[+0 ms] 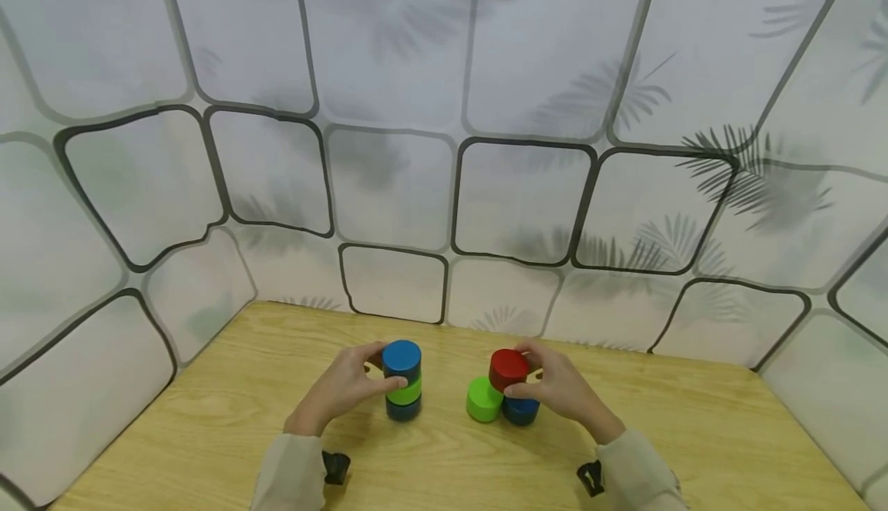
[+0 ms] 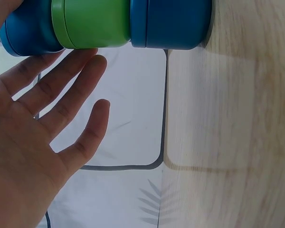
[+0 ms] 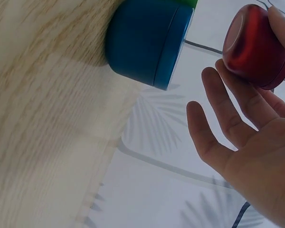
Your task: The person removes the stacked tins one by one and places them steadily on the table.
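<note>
On the left side of the table, three small round lidded tins stand in a stack: a blue tin (image 1: 401,357) on top, a green tin (image 1: 405,393) in the middle and a darker-looking blue tin (image 1: 404,408) at the bottom. My left hand (image 1: 340,388) grips the top blue tin between thumb and fingers. To the right, my right hand (image 1: 563,389) pinches a red tin (image 1: 509,368), held up off the table in the right wrist view. Below it stand a second green tin (image 1: 483,400) and another blue tin (image 3: 142,42), side by side.
A light wooden table (image 1: 444,472) carries all the tins. White curtain-like walls (image 1: 395,187) with dark grid lines and leaf prints enclose it at the back and sides. Black clips (image 1: 336,468) show beside both sleeves.
</note>
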A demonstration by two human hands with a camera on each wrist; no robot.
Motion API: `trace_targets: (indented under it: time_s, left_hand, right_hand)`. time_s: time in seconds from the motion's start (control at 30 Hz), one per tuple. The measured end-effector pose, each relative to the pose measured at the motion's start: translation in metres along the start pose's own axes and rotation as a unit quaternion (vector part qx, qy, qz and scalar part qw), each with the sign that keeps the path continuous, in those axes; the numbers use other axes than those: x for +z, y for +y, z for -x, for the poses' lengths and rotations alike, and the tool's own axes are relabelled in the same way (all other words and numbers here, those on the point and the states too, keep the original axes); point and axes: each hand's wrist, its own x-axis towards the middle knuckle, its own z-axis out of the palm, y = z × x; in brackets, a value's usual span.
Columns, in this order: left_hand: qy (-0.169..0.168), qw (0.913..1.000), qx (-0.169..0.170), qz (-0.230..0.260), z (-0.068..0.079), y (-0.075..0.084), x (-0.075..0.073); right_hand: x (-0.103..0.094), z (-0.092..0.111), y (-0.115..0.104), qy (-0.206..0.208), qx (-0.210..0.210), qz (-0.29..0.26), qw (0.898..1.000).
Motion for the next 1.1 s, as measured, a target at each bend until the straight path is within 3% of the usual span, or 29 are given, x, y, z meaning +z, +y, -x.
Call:
trace_targets:
  time_s: [0.57, 1.1]
  left_hand:
    - [0.003, 1.0000, 0.000, -0.001, 0.000, -0.001, 0.001]
    - [0.003, 1.0000, 0.000, -0.001, 0.000, -0.001, 0.000]
  right_hand:
    - [-0.011, 0.012, 0.011, 0.010, 0.024, 0.016, 1.000]
    - [-0.015, 0.016, 0.019, 0.013, 0.018, 0.027, 0.999]
